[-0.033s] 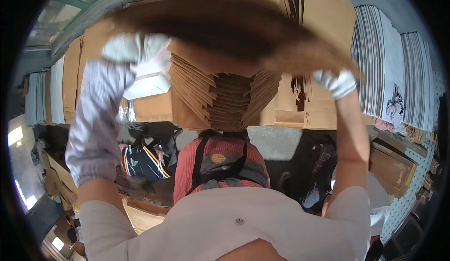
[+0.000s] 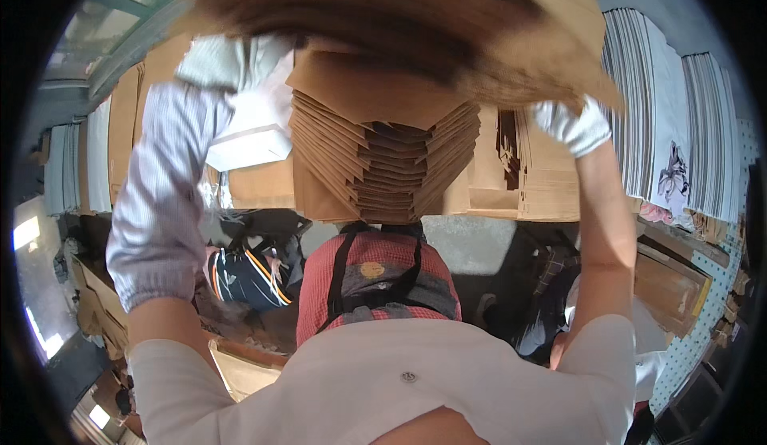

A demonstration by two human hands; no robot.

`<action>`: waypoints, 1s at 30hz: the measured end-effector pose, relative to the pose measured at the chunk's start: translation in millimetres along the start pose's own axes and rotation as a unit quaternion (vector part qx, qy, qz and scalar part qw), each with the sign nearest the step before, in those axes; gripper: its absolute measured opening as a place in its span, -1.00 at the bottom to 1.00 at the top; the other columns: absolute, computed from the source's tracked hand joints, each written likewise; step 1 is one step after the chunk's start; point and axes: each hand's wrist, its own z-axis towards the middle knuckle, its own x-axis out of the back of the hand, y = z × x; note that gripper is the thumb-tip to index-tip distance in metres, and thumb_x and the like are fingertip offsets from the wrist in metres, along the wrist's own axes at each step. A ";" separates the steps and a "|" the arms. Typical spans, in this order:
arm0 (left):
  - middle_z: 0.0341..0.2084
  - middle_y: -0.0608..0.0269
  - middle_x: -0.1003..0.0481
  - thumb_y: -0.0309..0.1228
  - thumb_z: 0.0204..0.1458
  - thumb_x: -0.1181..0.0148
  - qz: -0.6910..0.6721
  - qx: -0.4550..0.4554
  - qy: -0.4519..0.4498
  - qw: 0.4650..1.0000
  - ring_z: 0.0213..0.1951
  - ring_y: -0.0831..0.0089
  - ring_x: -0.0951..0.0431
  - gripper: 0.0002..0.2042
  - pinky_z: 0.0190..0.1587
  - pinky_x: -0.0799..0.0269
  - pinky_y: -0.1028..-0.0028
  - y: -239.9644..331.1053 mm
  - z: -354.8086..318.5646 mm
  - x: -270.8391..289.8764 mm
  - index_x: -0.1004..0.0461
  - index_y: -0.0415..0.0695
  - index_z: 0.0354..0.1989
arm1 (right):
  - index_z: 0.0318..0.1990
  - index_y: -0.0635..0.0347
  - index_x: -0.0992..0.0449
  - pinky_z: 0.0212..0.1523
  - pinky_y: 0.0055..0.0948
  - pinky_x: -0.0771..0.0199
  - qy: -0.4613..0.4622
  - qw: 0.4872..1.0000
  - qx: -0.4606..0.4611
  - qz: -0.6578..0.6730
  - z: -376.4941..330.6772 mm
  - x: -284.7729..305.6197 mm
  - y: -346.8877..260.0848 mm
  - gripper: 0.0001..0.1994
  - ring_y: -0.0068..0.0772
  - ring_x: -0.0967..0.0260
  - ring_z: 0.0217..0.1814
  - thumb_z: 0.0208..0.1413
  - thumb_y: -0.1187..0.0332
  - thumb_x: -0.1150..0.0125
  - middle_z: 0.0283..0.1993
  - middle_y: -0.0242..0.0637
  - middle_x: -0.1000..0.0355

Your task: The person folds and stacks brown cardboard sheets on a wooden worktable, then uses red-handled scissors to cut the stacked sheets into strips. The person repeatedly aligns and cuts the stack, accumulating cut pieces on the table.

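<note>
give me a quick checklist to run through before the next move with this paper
1. Gloves on: ok, both left hand and right hand are covered.
2. Right grip: ok, at the right end of the brown paper bundle.
3. Left grip: cannot tell, fingers partly hidden.
4. Bundle edges even: cannot tell, blurred.
5. Folded brown stack between the hands: ok, standing.

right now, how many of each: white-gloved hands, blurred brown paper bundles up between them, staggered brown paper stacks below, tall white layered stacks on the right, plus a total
White-gloved hands, left hand and right hand: 2
Blurred brown paper bundle: 1
Staggered brown paper stack: 1
Tall white layered stacks: 2
Total: 6
</note>
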 end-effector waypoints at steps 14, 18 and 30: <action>-0.19 0.16 -0.56 -0.24 0.09 -0.11 0.009 0.163 0.084 0.983 -0.21 0.36 -0.56 -0.65 -0.05 -0.45 0.37 -84.3 -29.0 5.2 -0.47 -0.23 -0.05 | -0.18 0.24 -0.53 -0.08 -0.45 -0.44 0.345 0.856 0.210 -0.322 24.4 84.3 98.4 -0.78 -0.45 -0.44 -0.16 0.14 0.28 -0.15 -0.19 -0.33 -0.51; -0.07 0.12 -0.52 -0.39 0.10 -0.09 -0.077 0.104 0.067 0.989 -0.10 0.39 -0.53 -0.65 0.02 -0.40 0.43 -202.2 -17.8 50.7 -0.42 -0.29 0.05 | 0.05 0.39 -0.42 0.06 -0.41 -0.39 0.230 0.857 0.164 -0.430 46.1 125.7 118.7 -0.66 -0.43 -0.41 0.03 0.19 0.35 -0.05 0.03 -0.23 -0.46; -0.20 -0.15 -0.52 -0.27 0.01 -0.04 0.268 0.157 0.355 0.882 -0.08 0.15 -0.55 -0.48 -0.02 -0.42 0.32 -339.3 -176.7 70.0 -0.31 -0.25 0.17 | 0.21 0.36 -0.28 0.18 -0.32 -0.33 0.301 0.471 0.273 -0.783 113.8 36.6 136.6 -0.40 -0.13 -0.34 0.21 -0.04 0.42 -0.30 0.20 0.00 -0.33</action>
